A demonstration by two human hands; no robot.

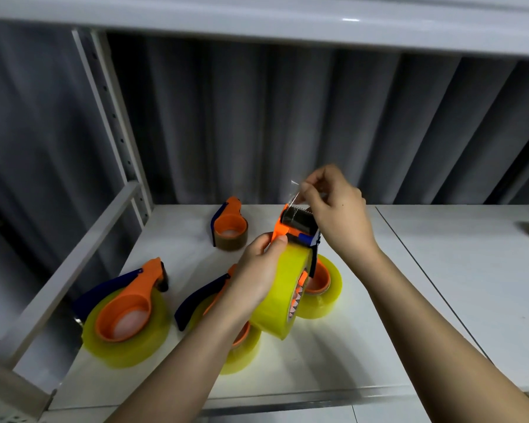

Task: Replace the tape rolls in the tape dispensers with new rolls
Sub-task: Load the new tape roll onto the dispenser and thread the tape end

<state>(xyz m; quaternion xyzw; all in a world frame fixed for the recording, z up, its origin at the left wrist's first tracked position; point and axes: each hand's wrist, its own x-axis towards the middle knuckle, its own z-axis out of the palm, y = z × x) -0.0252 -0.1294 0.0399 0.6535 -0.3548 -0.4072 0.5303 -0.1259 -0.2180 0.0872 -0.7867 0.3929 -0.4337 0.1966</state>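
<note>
On the white shelf (333, 367), under the pale metal frame of the rack (126, 148) and in front of a grey pleated curtain (287, 123), a person is standing with both bare forearms reaching in over the board. Four tape dispensers are lying flat on it. Nearest the left edge, a dispenser with a full yellow roll (126, 319) is resting with its orange hub facing up and its dark blue handle pointing left. Just right of it, a second loaded dispenser (226, 337) is lying partly hidden beneath the left forearm. Behind the held piece, a third yellow roll (324, 291) with an orange hub is showing at the right. Farther back, well apart from these, a dispenser with a thin brown roll (230, 232) is sitting near the curtain.

Above the middle of the shelf, the held dispenser (297, 227) is being kept upright, its black roller at the top and a thick yellow roll (280, 297) seated in it, edge toward me. The left hand (257, 276) is wrapping around the roll from the left, thumb pressing near the orange frame. The right hand (336, 209) is hovering at the dispenser's head, fingers curled, thumb and forefinger pinching a clear strip of tape (295, 193) that is running up from the roller.

At the far right edge, something pale is blurring out of view; I cannot tell what it is.
</note>
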